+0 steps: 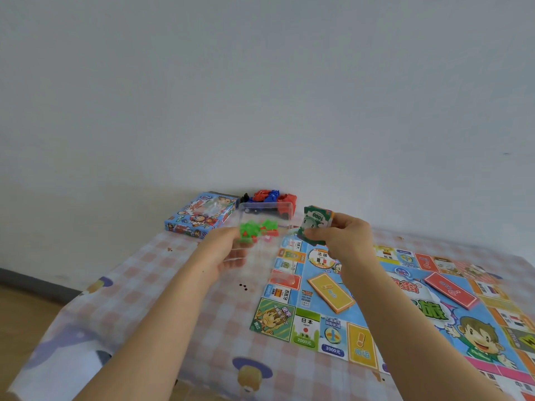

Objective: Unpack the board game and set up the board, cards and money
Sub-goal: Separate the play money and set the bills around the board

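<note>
Decks: two, yellow card deck (331, 292) and red card deck (450, 289), lying on one colourful paper game board (405, 308), flat on checked-cloth counter (173, 299). Left hand (223, 250) grips one clear plastic tub (266, 227) of green and red pieces; right hand (344, 235) pinches one green banknote wad (317, 221) above board's far corner.

The left hand (223, 251) holds a clear box (257, 261) of green pieces (247, 228); the right hand (346, 238) pinches money (317, 222) above the board (405, 311), which carries yellow cards (331, 292) and red cards (450, 289).
</note>
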The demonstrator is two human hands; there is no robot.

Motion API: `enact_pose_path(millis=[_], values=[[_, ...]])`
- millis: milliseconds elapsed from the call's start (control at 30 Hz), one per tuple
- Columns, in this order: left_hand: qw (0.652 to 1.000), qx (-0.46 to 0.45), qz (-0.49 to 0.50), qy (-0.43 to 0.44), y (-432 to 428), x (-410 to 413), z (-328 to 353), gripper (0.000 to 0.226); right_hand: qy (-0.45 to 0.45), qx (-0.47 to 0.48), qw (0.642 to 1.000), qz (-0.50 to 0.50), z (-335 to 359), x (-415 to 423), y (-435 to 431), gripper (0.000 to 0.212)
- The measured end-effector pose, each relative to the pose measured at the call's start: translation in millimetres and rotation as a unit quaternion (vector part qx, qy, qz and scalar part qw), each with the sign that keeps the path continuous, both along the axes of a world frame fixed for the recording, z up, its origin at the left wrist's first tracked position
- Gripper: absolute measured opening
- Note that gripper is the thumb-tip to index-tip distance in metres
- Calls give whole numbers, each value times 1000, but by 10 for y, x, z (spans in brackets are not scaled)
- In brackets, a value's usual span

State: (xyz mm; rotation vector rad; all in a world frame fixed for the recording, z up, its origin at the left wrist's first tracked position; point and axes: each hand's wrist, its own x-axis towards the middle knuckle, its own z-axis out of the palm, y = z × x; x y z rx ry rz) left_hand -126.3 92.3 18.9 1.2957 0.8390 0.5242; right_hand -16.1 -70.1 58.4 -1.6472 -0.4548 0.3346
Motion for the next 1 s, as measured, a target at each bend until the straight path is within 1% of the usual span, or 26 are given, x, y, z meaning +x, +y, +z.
enact_pose_path(millis=[133,267,333,467,633,767,900,1000], values=[[998,31,-18,42,98,-116,-8,14,11,-8,1000,-5,-41,4,0,23],[988,109,-15,109,223,-216,-35,14,18,-7,1000,-2,-86,-3,42,23],[975,161,-18,152,269,-249,-75,18,18,-15,1000,5,-119,-22,74,22],[926,288,-22,242,426,-295,-167,30,11,-28,999,16,-167,-52,131,19],[852,397,-24,341,490,-289,-201,25,8,-43,999,23,-196,-70,174,16],[797,457,14,395,392,-244,-289,23,18,-54,998,28,-236,-92,218,16],[761,496,61,414,294,-207,-310,25,24,-57,997,39,-259,-105,233,18],[740,512,71,431,244,-142,-306,25,21,-61,997,37,-296,-93,244,18]])
